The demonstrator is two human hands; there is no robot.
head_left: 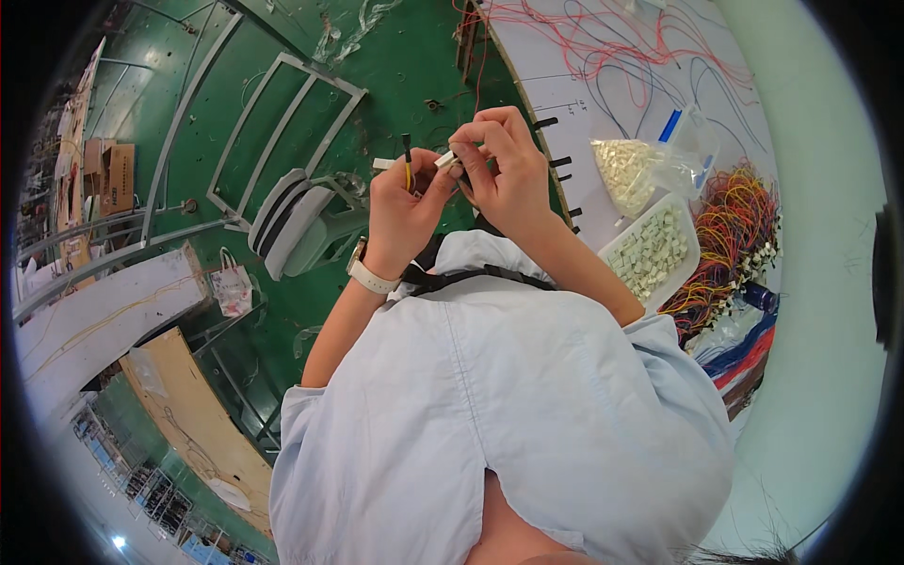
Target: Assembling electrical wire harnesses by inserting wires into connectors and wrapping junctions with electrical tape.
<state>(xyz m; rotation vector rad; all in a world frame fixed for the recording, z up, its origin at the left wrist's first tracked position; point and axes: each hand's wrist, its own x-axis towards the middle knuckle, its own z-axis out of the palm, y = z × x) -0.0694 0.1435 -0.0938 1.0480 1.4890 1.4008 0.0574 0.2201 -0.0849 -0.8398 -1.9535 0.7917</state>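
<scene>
Both of my hands are raised together in front of my body. Between the thumb and fingers of my left hand [407,205] is a small white plastic connector [445,162]. My right hand [509,172] pinches at the same connector from the other side; its fingertips partly hide what they grip. A short wire with a yellow length and a black end piece [408,151] sticks up from my left hand. Another white connector [382,164] pokes out beside the left fingers. A watch with a white strap [373,277] is on my left wrist.
At the right, a worktable carries a white tray [692,252] of pale connectors, a bag of cream-coloured pieces [622,176] and a heap of multicoloured wires [727,221]. Loose red wires [650,42] lie farther off. A grey chair [306,226] and metal frame [282,122] stand left.
</scene>
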